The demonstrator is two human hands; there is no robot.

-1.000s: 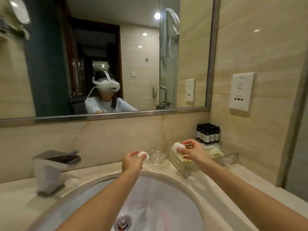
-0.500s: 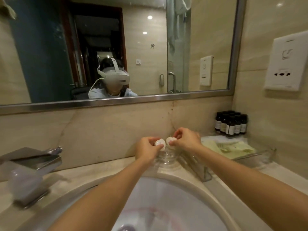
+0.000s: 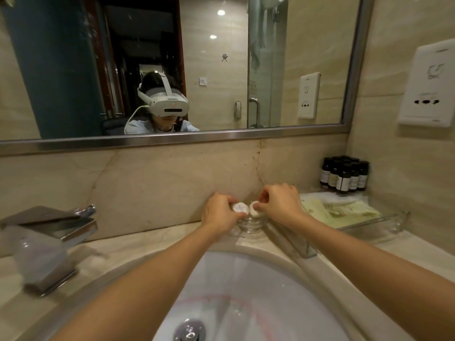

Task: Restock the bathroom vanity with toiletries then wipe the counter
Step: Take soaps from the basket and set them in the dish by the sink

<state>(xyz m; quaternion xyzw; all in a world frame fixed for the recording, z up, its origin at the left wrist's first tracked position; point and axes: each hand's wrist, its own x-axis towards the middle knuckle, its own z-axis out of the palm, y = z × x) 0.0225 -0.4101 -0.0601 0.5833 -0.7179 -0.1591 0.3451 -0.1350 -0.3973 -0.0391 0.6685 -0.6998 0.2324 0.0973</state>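
- Beige counter point(image 3: 138, 244) carries a small glass dish point(image 3: 246, 227) near the backsplash.
- Our left hand point(image 3: 219, 214) pinches a white soap disc point(image 3: 240, 208) just above it.
- Our right hand point(image 3: 279, 201) pinches a second disc point(image 3: 254, 209) (tilted) just beside the first.

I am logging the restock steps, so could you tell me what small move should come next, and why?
Probably lower both hands a little and let go: the left hand pinches a printed round soap and the right hand a plain round soap, both just over the clear glass dish.
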